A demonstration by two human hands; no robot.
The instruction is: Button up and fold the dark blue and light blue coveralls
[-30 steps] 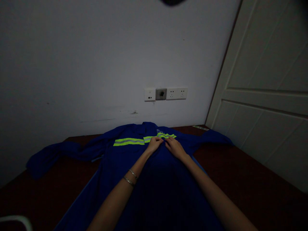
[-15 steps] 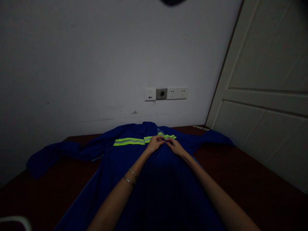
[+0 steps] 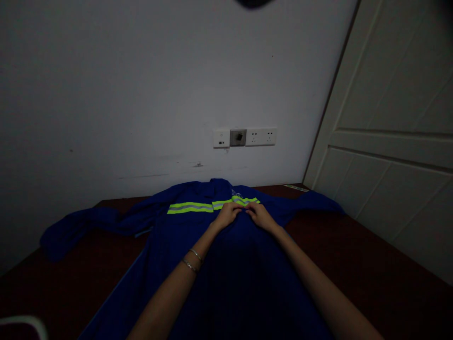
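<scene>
A blue work coverall or long jacket (image 3: 191,236) lies spread on a dark red-brown surface, collar toward the wall and sleeves stretched to both sides. A yellow-green reflective band with a grey stripe (image 3: 191,208) crosses its chest. My left hand (image 3: 228,215) pinches the fabric just below the band, right of the garment's middle. Close beside it, my right hand (image 3: 260,215) pinches the same spot, with the fingertips of both hands nearly touching. What exactly lies between the fingertips is too small and dark to tell.
The dark red-brown surface (image 3: 325,255) meets a pale wall (image 3: 141,94) behind the garment. Sockets and switches (image 3: 260,137) sit low on that wall. A white panelled door (image 3: 389,141) stands to the right. A pale curved object (image 3: 28,321) shows at the lower left corner.
Both hands have shifted very slightly, and the left fingers have dropped a little at the same spot on the garment. The garment lies as before.
</scene>
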